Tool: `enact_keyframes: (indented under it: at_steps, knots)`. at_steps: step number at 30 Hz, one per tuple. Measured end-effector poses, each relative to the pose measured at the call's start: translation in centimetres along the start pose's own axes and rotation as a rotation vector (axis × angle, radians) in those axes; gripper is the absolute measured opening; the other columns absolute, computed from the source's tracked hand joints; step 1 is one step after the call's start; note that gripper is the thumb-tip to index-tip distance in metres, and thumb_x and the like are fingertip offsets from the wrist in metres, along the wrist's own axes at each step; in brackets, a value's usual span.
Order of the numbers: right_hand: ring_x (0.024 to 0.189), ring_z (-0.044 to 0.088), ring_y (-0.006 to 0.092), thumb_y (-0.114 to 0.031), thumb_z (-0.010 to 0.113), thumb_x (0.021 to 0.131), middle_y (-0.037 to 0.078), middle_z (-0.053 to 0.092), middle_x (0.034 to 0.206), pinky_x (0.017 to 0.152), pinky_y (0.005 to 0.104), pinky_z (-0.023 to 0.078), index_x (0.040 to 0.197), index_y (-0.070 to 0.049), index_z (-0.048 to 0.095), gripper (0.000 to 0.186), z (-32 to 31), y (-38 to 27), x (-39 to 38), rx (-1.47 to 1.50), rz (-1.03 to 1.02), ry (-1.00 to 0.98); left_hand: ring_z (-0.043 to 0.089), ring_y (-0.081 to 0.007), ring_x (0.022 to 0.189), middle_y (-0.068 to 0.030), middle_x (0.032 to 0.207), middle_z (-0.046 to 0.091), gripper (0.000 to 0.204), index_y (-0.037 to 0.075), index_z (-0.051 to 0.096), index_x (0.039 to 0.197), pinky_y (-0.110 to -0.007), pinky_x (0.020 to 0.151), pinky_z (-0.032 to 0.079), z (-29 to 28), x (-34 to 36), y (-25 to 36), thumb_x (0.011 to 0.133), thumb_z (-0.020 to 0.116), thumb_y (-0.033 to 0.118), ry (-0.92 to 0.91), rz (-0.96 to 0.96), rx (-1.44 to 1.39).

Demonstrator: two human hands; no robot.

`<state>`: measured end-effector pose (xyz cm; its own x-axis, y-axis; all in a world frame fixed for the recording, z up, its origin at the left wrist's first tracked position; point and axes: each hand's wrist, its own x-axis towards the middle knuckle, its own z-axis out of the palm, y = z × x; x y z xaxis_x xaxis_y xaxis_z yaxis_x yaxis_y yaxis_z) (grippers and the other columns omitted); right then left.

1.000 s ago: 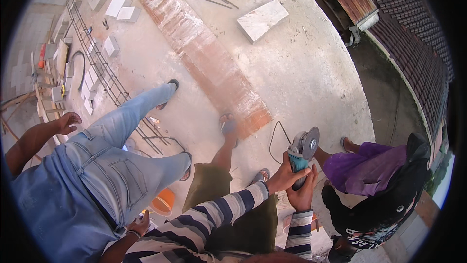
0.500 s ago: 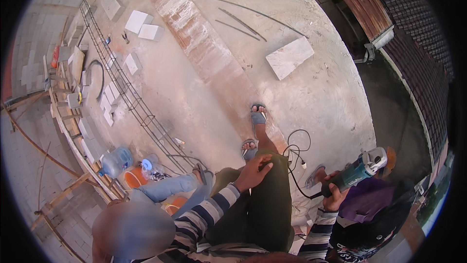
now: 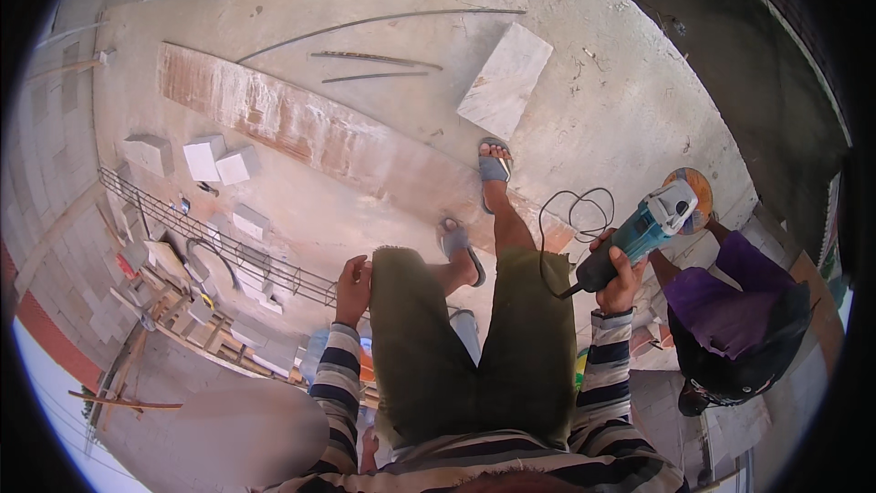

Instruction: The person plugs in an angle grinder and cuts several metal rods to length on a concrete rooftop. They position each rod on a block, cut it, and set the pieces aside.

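Observation:
In my right hand (image 3: 617,280) is a teal and grey angle grinder (image 3: 650,224), gripped around its dark rear body. An orange-brown disc (image 3: 691,199) sits at its head, pointing away to the right. The black power cord (image 3: 545,260) leaves the rear of the tool and loops over the floor in front of my knee. My left hand (image 3: 354,290) hangs beside my left knee, empty, its fingers loosely bent and apart. Close to the disc, at the right, reaches the arm (image 3: 718,231) of a co-worker in a black cap (image 3: 748,374) and purple cloth.
A large pale block (image 3: 506,79) lies ahead on the concrete. A long stained board (image 3: 274,114) runs from far left toward my feet. Thin rods (image 3: 374,60) lie beyond it. At left are a rebar cage (image 3: 219,236), white blocks (image 3: 204,158) and another, blurred person (image 3: 251,438).
My left hand has moved left, from over my thigh to beside my knee. The grinder has shifted left and farther up the view. My view has turned, and my legs are spread wider.

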<state>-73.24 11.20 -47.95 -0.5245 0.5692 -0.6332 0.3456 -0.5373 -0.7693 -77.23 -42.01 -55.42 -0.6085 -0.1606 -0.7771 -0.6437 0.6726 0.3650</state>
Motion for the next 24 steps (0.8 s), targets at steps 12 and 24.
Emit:
enact_keyframes:
  at_steps: [12,24]
  knots:
    - [0.09,0.071,0.026,-0.024,0.079,0.091,0.017,0.071,0.106,0.078,0.0365,0.057,0.139,-0.001,0.054,0.06,17.7,3.4,1.0,-0.143,0.001,0.241,0.074,-0.0327,0.105,-0.0183,0.115,0.077,0.035,0.005,0.069,0.129,-0.042,0.095,0.058,-8.5,35.7,18.4,0.104,0.069,0.03,-0.394,0.487,0.48]
    - [0.101,0.07,0.0328,-0.021,0.079,0.087,0.021,0.069,0.117,0.091,0.0427,0.058,0.15,-0.003,0.049,0.072,38.0,22.3,3.4,0.266,-0.006,0.375,0.07,-0.0372,0.113,-0.0143,0.117,0.077,0.027,0.013,0.076,0.121,-0.052,0.095,0.059,-4.4,61.4,16.2,0.097,0.072,0.025,-0.23,0.78,1.122]
